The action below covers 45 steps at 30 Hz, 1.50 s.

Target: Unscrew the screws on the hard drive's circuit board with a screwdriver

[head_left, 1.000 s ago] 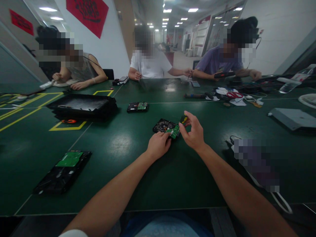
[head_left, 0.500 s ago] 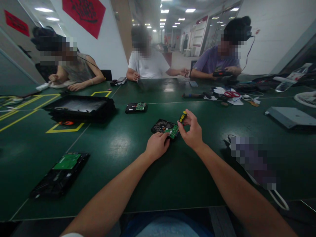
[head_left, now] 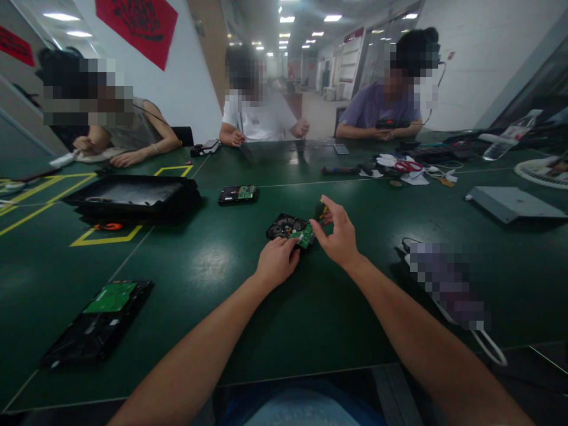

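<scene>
A black hard drive (head_left: pixel 284 226) with a green circuit board (head_left: pixel 306 235) at its right end lies on the green table in front of me. My left hand (head_left: pixel 278 260) grips its near edge, the fingers bent over the board's side. Just right of the drive, my right hand (head_left: pixel 338 234) is closed round a short yellow-and-black screwdriver (head_left: pixel 320 209). The fingers cover much of its handle, and I cannot see whether its tip touches the drive. A second hard drive (head_left: pixel 237 194) rests farther back, and a larger-looking one (head_left: pixel 100 322) is at the near left.
Stacked black trays (head_left: pixel 133 198) stand at the left, with an orange object (head_left: pixel 109 226) beside them. A pouch-like item (head_left: pixel 444 284) and a grey metal box (head_left: pixel 517 204) lie at the right. Red scissors (head_left: pixel 408 167) sit among scraps. Three people sit across the table.
The view has swung slightly right. The screwdriver in my right hand is turned and now more hidden by the fingers. My left hand keeps its hold on the hard drive.
</scene>
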### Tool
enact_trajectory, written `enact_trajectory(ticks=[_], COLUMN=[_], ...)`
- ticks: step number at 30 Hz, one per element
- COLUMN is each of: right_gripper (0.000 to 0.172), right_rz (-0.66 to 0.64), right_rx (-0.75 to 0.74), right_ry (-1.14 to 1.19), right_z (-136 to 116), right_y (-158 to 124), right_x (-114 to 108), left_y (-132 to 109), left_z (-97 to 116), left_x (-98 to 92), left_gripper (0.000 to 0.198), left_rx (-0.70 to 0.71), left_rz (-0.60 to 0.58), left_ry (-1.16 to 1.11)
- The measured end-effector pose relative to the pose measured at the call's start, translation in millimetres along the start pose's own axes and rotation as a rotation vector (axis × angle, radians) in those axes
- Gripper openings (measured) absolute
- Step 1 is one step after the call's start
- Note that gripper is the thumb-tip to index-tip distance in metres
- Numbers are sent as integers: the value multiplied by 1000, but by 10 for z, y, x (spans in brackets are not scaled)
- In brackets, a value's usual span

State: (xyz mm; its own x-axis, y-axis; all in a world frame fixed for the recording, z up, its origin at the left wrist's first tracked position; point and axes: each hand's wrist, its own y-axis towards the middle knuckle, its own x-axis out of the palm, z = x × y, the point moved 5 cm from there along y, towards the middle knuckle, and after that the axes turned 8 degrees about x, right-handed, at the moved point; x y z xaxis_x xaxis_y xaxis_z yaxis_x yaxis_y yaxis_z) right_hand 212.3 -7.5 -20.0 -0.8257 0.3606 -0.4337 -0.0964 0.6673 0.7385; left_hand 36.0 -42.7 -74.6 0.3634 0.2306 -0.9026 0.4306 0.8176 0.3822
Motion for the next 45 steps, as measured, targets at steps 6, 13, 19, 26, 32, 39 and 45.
enact_trajectory(ticks=[6, 13, 19, 26, 32, 39, 45], right_gripper=[63, 67, 67, 63, 64, 65, 65], right_rz=[0, 13, -2, -14, 3, -11, -35], right_rx=[7, 11, 10, 27, 38, 53, 66], right_ry=[9, 7, 36, 45, 50, 43, 77], right_z=[13, 19, -3, 23, 44, 64, 86], right_y=[-4, -3, 0, 2, -9, -12, -25], right_x=[13, 10, 17, 29, 44, 46, 78], left_y=[0, -1, 2, 6, 2, 0, 0], left_z=[20, 25, 18, 4, 7, 7, 5], left_x=[-9, -12, -9, -1, -8, 1, -9], left_gripper=[33, 34, 33, 33, 34, 35, 35], left_rx=[7, 3, 0, 4, 18, 9, 5], left_rz=[-3, -4, -15, -20, 5, 4, 3], left_ry=[5, 8, 12, -1, -4, 1, -8])
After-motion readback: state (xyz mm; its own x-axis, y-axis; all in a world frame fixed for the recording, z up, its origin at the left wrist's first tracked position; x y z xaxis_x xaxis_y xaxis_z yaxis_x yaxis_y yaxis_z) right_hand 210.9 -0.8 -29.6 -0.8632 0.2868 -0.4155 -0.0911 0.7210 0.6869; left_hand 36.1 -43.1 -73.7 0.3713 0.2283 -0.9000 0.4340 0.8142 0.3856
